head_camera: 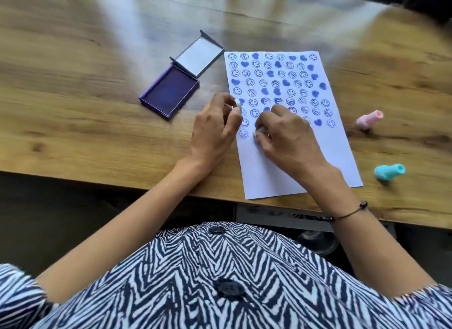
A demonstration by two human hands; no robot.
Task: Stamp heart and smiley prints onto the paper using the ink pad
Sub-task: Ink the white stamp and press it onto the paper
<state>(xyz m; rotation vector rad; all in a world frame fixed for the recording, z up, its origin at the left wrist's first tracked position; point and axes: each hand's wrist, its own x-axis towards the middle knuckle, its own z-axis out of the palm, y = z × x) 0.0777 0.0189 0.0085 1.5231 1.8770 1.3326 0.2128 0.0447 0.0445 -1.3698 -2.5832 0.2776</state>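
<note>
Left hand (215, 130) grip pinching stamp (236, 103), right hand (285, 135) pressing paper (281, 172)

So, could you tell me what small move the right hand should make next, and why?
Probably press straight down: the right hand holds a stamp low over bare paper, beside the last smiley in an unfinished row. Whether it already touches is unclear.

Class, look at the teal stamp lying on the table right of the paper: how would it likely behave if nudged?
The teal stamp lies on its side and looks rounded, so it would probably roll or pivot rather than slide straight. It looks small and plastic, so likely light. The wooden table looks smooth, so little would stop it.
</note>
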